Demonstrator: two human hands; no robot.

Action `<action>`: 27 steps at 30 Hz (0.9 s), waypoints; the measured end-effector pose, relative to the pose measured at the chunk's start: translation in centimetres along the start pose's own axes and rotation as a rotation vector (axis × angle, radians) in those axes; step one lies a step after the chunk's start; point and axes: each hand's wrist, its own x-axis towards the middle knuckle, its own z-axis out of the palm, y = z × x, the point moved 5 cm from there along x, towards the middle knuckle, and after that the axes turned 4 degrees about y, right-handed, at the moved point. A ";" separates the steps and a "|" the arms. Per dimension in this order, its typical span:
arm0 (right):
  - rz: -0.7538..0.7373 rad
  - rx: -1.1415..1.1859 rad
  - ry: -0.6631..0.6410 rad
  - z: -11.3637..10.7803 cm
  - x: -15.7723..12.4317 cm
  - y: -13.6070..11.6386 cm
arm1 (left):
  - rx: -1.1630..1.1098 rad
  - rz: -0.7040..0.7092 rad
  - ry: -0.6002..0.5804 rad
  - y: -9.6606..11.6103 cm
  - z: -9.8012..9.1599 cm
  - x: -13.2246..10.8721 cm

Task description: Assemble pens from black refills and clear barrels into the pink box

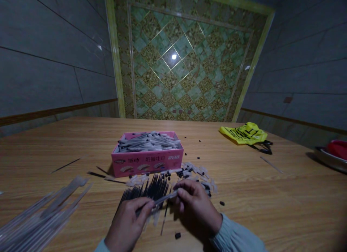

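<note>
Between my hands runs a thin, greyish see-through tube (166,198). My left hand (129,220) is closed in a pinch on its left end. The fingertips of my right hand (200,205) are closed on its other end. Under and behind my hands lies a spread of thin black sticks (155,187). Beyond them, small clear plastic pieces (196,169) and tiny black caps (178,235) are scattered. A pink box (148,164), filled with many similar grey and clear slim pieces, stands just past the sticks.
Long clear plastic strips (54,208) lie at the left front. A few loose sticks (65,165) are on the wooden table (89,136). At the back right sits a yellow plastic bag (244,133); a dish with something red (337,150) stands at the right edge.
</note>
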 end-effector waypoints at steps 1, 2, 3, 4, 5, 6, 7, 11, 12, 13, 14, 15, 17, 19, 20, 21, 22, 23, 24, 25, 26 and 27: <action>-0.002 0.023 0.000 -0.1 0.0 -0.1 | -0.013 -0.012 0.001 0.0 0.0 0.0; -0.001 0.037 -0.010 -0.2 0.0 -0.2 | -0.020 -0.019 -0.002 0.0 0.0 0.1; 0.005 0.047 -0.022 -0.3 0.1 -0.2 | -0.022 -0.022 -0.013 0.0 0.0 0.1; 0.012 0.051 -0.036 -0.3 0.1 -0.2 | -0.021 -0.022 -0.024 0.0 0.0 0.1; 0.019 0.053 -0.047 -0.4 0.1 -0.2 | -0.017 -0.023 -0.036 0.0 0.1 0.2; 0.025 0.053 -0.056 -0.4 0.1 -0.1 | -0.013 -0.025 -0.043 0.0 0.1 0.2; 0.031 0.052 -0.065 -0.4 0.0 0.0 | -0.011 -0.028 -0.049 0.0 0.1 0.1; 0.049 0.041 -0.046 -0.1 -0.1 1.1 | -0.029 -0.035 -0.053 0.0 0.3 0.0; 0.054 0.030 -0.036 -0.1 -0.1 1.4 | -0.033 -0.035 -0.061 0.0 0.4 -0.1; 0.057 0.014 -0.028 0.0 -0.2 1.7 | -0.037 -0.036 -0.071 0.0 0.5 -0.1; 0.059 -0.006 -0.021 0.0 -0.2 1.9 | -0.040 -0.039 -0.083 0.0 0.7 -0.1; 0.060 -0.028 -0.024 0.1 -0.3 2.1 | -0.043 -0.046 -0.098 0.0 0.8 -0.2; 0.042 -0.065 -0.028 0.1 -0.5 2.0 | -0.057 -0.071 -0.126 -0.2 0.9 -0.2; -0.026 -0.103 -0.043 0.0 -0.6 1.3 | -0.084 -0.115 -0.150 -0.5 1.0 -0.1; -0.077 -0.131 -0.049 -0.1 -0.7 0.9 | -0.101 -0.138 -0.157 -0.6 1.0 -0.1; -0.139 -0.176 -0.053 -0.2 -0.8 0.3 | -0.119 -0.159 -0.158 -0.7 1.0 0.0; -0.209 -0.242 -0.055 -0.4 -0.9 -0.2 | -0.139 -0.176 -0.157 -0.8 1.0 0.0; -0.281 -0.327 -0.059 -0.5 -1.0 -0.7 | -0.159 -0.190 -0.153 -0.9 1.1 0.1; -0.355 -0.423 -0.064 -0.5 -1.2 -1.2 | -0.178 -0.205 -0.153 -1.0 1.1 0.1; -0.433 -0.517 -0.073 -0.5 -1.3 -1.6 | -0.196 -0.225 -0.158 -1.2 1.2 0.1; -0.508 -0.598 -0.087 -0.5 -1.4 -2.0 | -0.214 -0.250 -0.171 -1.3 1.4 0.1; -0.577 -0.660 -0.106 -0.4 -1.6 -2.3 | -0.229 -0.274 -0.190 -1.4 1.5 0.1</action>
